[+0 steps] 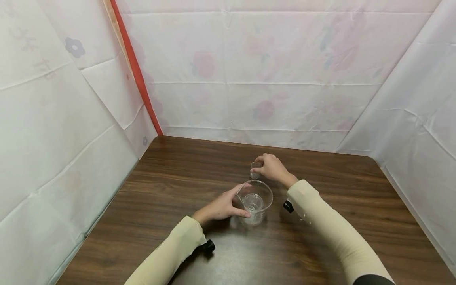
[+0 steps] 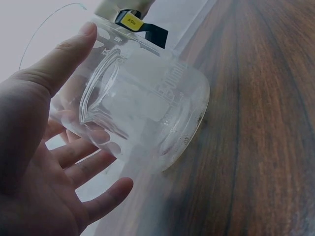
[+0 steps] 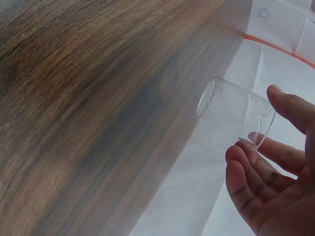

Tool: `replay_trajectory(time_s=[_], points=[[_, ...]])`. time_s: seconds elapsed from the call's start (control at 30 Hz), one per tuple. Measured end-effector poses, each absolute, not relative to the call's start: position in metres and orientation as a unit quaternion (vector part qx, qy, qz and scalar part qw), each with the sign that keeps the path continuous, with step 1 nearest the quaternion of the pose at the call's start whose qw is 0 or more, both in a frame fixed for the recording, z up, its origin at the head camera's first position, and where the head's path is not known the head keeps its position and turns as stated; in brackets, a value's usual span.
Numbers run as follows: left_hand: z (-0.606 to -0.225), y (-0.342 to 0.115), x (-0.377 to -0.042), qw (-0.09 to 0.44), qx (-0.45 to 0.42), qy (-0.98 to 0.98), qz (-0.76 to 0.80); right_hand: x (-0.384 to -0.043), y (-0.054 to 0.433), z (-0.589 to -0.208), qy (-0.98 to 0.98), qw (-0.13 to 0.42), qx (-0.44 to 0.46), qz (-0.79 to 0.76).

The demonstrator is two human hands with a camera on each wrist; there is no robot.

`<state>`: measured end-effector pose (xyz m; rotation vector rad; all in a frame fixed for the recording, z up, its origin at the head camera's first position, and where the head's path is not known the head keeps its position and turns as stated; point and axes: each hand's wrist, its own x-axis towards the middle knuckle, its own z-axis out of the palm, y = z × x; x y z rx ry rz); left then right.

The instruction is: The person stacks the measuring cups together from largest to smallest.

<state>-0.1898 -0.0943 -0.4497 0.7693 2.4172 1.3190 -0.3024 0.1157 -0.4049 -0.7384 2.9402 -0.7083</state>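
Note:
My left hand (image 1: 222,204) holds a large clear glass beaker (image 1: 266,206) from its left side, thumb on the near side and fingers on the far side. Inside it sits a smaller glass beaker (image 2: 106,81), its spouted rim below the large one's rim. The large beaker's white markings show in the left wrist view. Just beyond it, my right hand (image 1: 272,167) pinches a small clear glass beaker (image 3: 231,105) at the rim between thumb and fingers. This small beaker is upright in the head view; whether its base touches the table cannot be told.
Both beakers are over a dark wood-grain table (image 1: 171,170). White patterned sheets (image 1: 199,71) hang behind and at both sides, with a red strip (image 1: 135,67) at the back left corner. Black wrist cameras (image 1: 208,246) sit below the pale sleeves (image 1: 178,245).

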Motion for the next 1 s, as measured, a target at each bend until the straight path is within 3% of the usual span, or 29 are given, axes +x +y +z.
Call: replay_trajectory(time_s=[1.0], points=[[-0.451, -0.094, -0.190, 0.134, 0.277, 0.832, 0.461, -0.283, 0.109, -0.379, 0.933, -0.025, -0.279, -0.227]])
